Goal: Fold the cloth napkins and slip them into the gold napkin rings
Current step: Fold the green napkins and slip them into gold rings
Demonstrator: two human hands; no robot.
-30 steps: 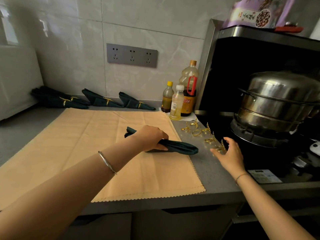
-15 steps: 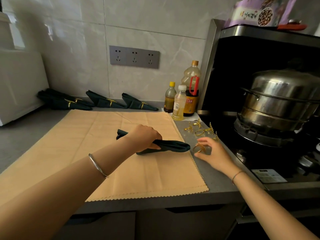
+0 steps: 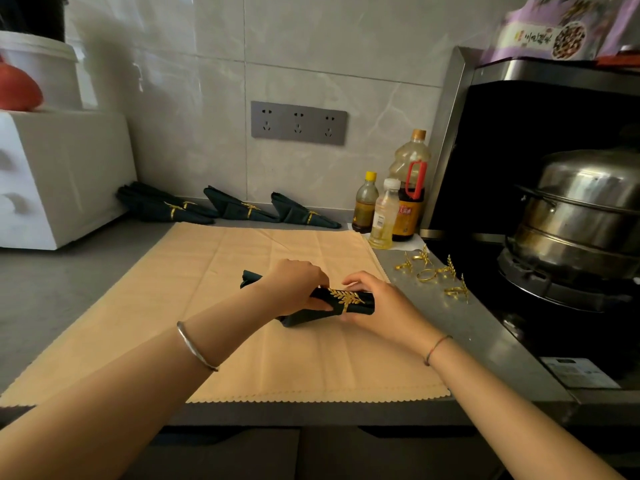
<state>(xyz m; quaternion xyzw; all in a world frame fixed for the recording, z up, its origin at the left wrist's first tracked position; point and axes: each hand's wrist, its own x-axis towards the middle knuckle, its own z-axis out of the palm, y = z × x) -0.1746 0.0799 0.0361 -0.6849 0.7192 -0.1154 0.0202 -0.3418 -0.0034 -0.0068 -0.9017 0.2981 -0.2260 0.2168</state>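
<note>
A dark green rolled napkin (image 3: 308, 315) lies on the tan mat (image 3: 242, 341). My left hand (image 3: 294, 289) grips its middle. A gold leaf napkin ring (image 3: 348, 299) sits around the napkin's right end, and my right hand (image 3: 377, 304) holds that end and the ring. Several loose gold rings (image 3: 431, 271) lie on the grey counter to the right. Finished ringed napkins (image 3: 242, 209) lie in a row along the back wall.
Three bottles (image 3: 391, 209) stand at the back right of the mat. A steel steamer pot (image 3: 581, 216) sits on the stove at right. A white appliance (image 3: 52, 174) stands at the left. The counter's front edge (image 3: 311, 415) runs just below the mat.
My right hand picked a gold ring from the counter, carried it left and slid it onto the napkin's right end. My left hand kept hold of the napkin.
</note>
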